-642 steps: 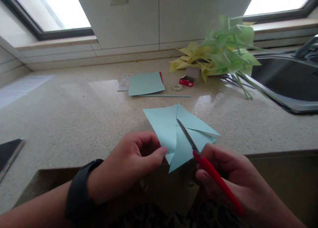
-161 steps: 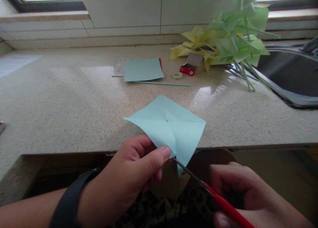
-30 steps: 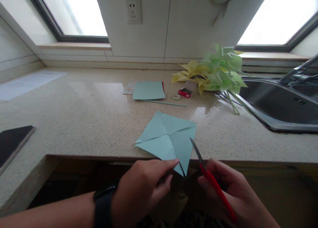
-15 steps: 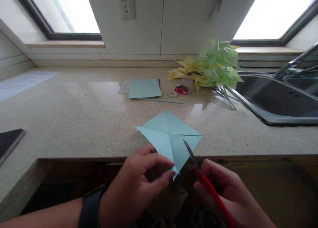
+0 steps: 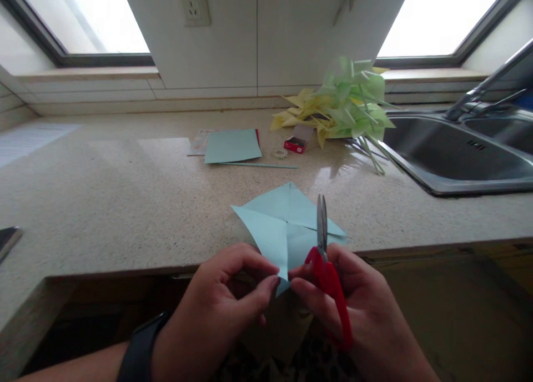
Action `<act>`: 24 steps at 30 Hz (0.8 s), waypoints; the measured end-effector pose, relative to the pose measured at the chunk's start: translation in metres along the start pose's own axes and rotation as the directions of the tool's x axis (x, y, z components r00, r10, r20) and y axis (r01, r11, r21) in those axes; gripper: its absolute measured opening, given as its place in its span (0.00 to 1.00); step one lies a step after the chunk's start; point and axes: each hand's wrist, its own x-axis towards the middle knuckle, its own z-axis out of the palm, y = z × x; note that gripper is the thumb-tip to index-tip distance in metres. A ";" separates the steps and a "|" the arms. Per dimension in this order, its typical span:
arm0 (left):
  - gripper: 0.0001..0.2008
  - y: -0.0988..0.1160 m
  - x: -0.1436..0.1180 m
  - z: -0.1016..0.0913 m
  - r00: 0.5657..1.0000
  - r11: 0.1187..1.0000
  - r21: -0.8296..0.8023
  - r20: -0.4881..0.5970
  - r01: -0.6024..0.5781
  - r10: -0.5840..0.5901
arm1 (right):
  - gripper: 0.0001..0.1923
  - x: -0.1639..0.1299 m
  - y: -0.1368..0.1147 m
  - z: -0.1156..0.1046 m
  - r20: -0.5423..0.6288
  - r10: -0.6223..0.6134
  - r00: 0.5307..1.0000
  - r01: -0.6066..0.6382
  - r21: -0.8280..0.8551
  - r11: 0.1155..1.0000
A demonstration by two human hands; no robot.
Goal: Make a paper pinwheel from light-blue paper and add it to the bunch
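Note:
A light blue square of paper (image 5: 266, 218), slit inward along its creases from the corners, is held over the counter's front edge. My left hand (image 5: 225, 298) pinches its near corner between thumb and fingertips. Red-handled scissors (image 5: 328, 276) rest in my right hand (image 5: 362, 304), blades pointing up and away and nearly together. The right thumb and fingertip also meet at the near corner, beside the left fingertips. The fingers hide part of that corner.
Behind lie stacked blue sheets (image 5: 232, 146), a thin blue stick (image 5: 266, 165), a tape roll (image 5: 279, 154) and a small red box (image 5: 296, 143). Green and yellow paper pinwheels (image 5: 350, 107) lie beside the steel sink (image 5: 441, 154). A printed sheet (image 5: 37, 140) is at far left.
My right hand has moved left to the paper's near corner, and the scissors have swung more upright. The view has shifted slightly to the right.

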 end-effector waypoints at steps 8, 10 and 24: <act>0.10 -0.002 -0.003 -0.003 1.000 1.000 0.028 -0.001 -0.005 0.005 | 0.14 0.003 -0.002 0.008 -0.030 0.041 0.999 -0.040 0.035 0.999; 0.11 -0.001 -0.004 -0.003 1.000 0.999 0.046 0.003 0.004 -0.004 | 0.14 0.005 -0.004 0.010 -0.050 0.021 0.999 -0.020 0.036 0.999; 0.20 -0.007 -0.005 0.001 0.990 0.977 -0.158 0.000 0.141 -0.143 | 0.14 0.007 -0.004 0.014 -0.047 0.018 0.999 -0.016 0.052 0.999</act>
